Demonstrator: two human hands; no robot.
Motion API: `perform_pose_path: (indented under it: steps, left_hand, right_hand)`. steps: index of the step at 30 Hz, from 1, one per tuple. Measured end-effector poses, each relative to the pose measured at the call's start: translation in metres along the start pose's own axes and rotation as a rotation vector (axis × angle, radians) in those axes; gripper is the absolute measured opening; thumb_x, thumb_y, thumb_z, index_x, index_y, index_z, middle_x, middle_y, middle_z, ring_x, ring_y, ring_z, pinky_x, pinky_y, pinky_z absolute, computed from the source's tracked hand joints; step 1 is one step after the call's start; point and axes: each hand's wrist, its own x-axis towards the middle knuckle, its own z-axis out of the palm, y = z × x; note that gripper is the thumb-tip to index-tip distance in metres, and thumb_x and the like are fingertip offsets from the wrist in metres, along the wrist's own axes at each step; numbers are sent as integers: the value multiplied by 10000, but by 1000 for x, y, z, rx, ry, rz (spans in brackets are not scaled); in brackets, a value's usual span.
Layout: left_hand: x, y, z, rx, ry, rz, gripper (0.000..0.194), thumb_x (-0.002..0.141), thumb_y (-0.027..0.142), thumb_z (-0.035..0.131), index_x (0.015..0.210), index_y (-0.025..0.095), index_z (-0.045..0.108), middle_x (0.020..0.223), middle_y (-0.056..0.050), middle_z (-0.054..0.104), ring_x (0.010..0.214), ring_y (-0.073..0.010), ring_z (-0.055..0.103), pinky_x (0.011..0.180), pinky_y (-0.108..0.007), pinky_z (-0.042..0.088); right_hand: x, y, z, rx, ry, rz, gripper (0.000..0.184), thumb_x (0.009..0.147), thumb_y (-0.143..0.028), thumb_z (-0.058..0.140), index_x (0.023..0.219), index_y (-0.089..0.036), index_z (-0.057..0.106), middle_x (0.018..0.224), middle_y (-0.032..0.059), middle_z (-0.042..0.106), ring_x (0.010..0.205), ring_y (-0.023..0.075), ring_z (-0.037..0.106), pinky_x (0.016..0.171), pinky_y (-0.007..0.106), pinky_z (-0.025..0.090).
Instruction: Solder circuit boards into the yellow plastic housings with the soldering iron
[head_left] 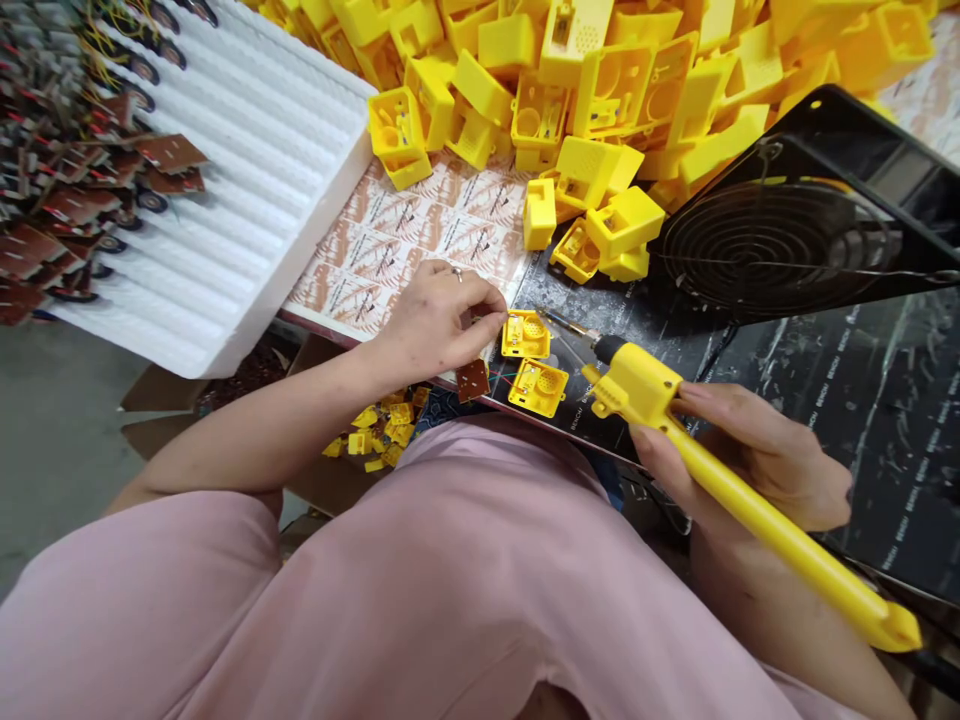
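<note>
My right hand [772,460] is wrapped round a yellow soldering gun [720,470], its metal tip pointing left at a small yellow plastic case [526,334] on the bench edge. At the left side of that case my left hand [450,315] has thumb and forefinger pinched together; what lies between them is too small to make out. A second open yellow case [538,387] sits just nearer to me, with thin wires at its left. Below my left fingers a brown circuit board [472,380] hangs by the bench edge.
A big pile of yellow cases [585,80] covers the back. A black fan [772,230] stands at the right. On the left, a white foam tray [247,200] carries many brown boards [67,210] with wires. More yellow parts [379,435] lie below the bench edge.
</note>
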Motion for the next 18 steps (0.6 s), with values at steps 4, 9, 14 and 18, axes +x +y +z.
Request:
perform_pose_path:
  steps: [4,9,14,18]
  left_hand:
    - [-7,0,-2,-30,5,51,283,1014,342,553,918,243,800,895,-35,829,865,-219,727,1068,-490,514]
    - [-19,1,3,3,59,68,261,1054,331,563,940,272,790,915,-25,837,893,-219,740,1225,-591,419]
    - [-21,-4,5,-332,101,17,191,967,332,661,872,206,767,903,-51,808,896,-212,739,921,-394,576]
    - [-21,-5,4,-521,35,-45,193,929,349,694,856,185,763,902,-56,788,848,-188,739,791,-307,578]
  right_hand:
    - [-2,5,-1,-50,126,-24,581,998,-550,742,1547,-406,621,1132,50,839,789,255,816,617,377,668]
    - [15,0,21,9,-75,-170,437,1101,-484,593,1493,-301,653,858,3,806,661,171,770,648,271,629]
    - [35,-9,71,-64,-46,-258,166,1035,-251,727,1198,-279,717,884,-26,773,736,137,765,693,218,588]
    - [43,-13,95,-27,-5,-243,250,1035,-231,735,1268,-271,656,975,-30,798,810,125,787,774,205,622]
